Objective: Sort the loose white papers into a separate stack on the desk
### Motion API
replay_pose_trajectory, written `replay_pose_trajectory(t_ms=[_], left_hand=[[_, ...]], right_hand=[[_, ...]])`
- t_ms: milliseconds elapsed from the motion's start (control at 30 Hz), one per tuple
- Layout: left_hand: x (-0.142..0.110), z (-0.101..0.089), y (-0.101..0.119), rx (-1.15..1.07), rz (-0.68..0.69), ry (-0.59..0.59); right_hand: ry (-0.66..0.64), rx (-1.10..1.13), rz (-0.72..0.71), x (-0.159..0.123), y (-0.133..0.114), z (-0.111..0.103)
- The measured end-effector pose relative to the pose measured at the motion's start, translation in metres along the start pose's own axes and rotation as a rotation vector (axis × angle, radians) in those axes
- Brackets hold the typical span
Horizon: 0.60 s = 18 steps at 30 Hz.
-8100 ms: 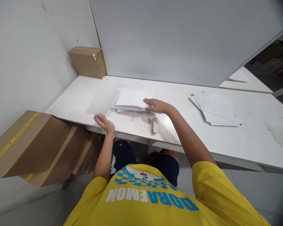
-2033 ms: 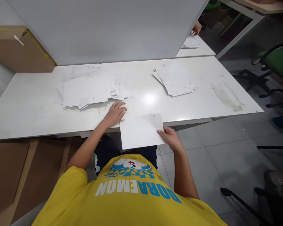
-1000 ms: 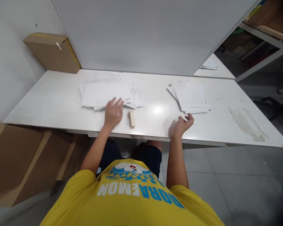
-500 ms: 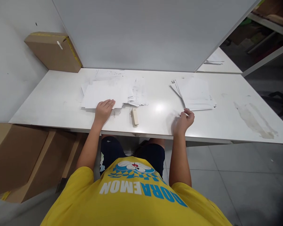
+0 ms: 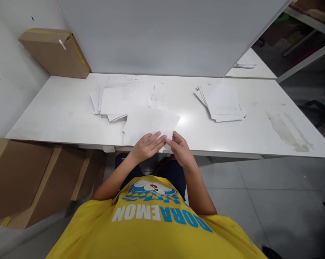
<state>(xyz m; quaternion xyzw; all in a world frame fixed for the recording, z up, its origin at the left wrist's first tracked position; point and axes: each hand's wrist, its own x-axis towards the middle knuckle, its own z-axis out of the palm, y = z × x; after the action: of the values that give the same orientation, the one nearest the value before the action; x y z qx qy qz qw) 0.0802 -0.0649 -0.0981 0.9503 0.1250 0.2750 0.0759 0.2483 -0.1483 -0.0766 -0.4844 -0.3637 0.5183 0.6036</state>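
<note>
A white sheet of paper (image 5: 151, 122) lies near the front edge of the desk, before my body. My left hand (image 5: 148, 146) rests on its front edge with fingers stretched out flat. Next to it, my right hand (image 5: 180, 148) pinches the sheet's front right corner between thumb and fingers. Behind the sheet is a loose, uneven pile of papers (image 5: 121, 99), partly covered by it. The cream stapler seen earlier is out of sight where the sheet now lies.
A fanned stack of papers (image 5: 223, 102) sits on the white desk (image 5: 57, 115) to the right. Beyond it is a dull stain (image 5: 289, 131). A cardboard box (image 5: 55, 54) leans at the back left; larger cardboard boxes (image 5: 19, 176) stand below left. A grey panel (image 5: 162, 36) rises behind.
Both hands have come together at the front middle, the right one from beside the right stack. A sheet has been drawn from the left pile towards me, and the stapler has gone from view.
</note>
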Motion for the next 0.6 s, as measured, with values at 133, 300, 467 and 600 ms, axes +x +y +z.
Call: replay_pose_trajectory(t_ms=[133,300,467,600], left_hand=[[0.011,0.011,0.009,-0.017,0.106,-0.023],[0.014,0.018,0.006,-0.025,0.096,0.007],[0.049,0.035,0.017,-0.153,-0.201,0.267],[0.092,0.055,0.032,-0.346,-0.4,0.324]], right_hand=[[0.134,0.0,0.008,-0.001,0.006,-0.032],[0.449,-0.162,-0.212,-0.014,0.005,-0.093],[0.684,-0.12,-0.47,-0.012,-0.003,-0.141],[0.782,-0.144,-0.539,-0.004,0.0,-0.162]])
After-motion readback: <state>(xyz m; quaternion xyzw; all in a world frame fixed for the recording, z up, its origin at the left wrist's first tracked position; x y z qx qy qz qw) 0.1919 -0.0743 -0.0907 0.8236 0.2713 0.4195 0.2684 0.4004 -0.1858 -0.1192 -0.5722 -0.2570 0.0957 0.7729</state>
